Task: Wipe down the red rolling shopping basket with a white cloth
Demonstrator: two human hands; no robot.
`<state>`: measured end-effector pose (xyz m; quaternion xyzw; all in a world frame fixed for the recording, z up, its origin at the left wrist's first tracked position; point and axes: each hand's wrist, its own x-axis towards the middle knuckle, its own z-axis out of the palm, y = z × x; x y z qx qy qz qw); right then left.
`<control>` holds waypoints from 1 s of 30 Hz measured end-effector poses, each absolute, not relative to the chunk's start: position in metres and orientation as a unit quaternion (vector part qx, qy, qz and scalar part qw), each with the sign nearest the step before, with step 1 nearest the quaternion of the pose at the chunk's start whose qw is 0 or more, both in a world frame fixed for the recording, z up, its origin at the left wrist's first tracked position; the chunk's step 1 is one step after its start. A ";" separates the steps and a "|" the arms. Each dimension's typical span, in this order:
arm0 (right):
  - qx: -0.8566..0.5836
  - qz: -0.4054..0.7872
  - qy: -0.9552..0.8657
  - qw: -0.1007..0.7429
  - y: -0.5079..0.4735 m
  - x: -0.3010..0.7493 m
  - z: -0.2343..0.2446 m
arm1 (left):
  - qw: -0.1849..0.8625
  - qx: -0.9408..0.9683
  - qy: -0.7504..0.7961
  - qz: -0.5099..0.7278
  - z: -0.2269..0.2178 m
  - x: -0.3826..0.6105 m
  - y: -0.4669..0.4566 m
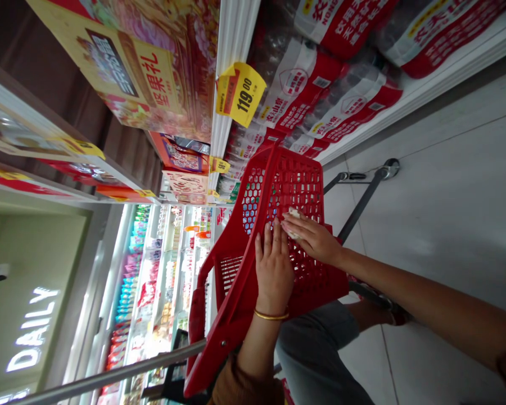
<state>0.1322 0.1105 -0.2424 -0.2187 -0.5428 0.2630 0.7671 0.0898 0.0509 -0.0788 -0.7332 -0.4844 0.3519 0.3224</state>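
The view is turned on its side. A red plastic shopping basket (287,185) with a meshed wall fills the middle. My left hand (273,270), with a gold bangle at the wrist, lies flat against the basket's mesh, fingers stretched out and holding nothing. My right hand (314,239) reaches in from the right and touches the mesh just beside the left fingertips. Its fingers pinch a small white thing (294,214) that I cannot name. My leg in grey-blue jeans (320,349) is below the basket.
Shelves hold red-and-white packs of bottled water (320,95), gift boxes (152,73) and a yellow 119.00 price tag (241,93). A lit cooler aisle (152,292) runs at left. The grey trolley frame and wheel (388,169) rest on pale floor tiles (447,214).
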 end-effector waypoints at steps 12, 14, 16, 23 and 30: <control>-0.229 0.236 -0.584 0.742 0.076 0.119 -0.251 | 0.306 -0.734 -0.497 0.347 -0.075 0.082 0.031; -0.223 0.220 -0.596 0.739 0.070 0.113 -0.255 | 0.312 -0.737 -0.490 0.346 -0.074 0.083 0.030; -0.220 0.210 -0.602 0.738 0.063 0.108 -0.260 | 0.317 -0.744 -0.479 0.340 -0.073 0.086 0.033; -0.207 0.205 -0.609 0.738 0.056 0.103 -0.269 | 0.337 -0.764 -0.450 0.316 -0.084 0.093 0.081; -0.219 0.293 -0.518 0.773 0.071 0.123 -0.273 | 0.338 -0.760 -0.453 0.322 -0.092 0.085 0.094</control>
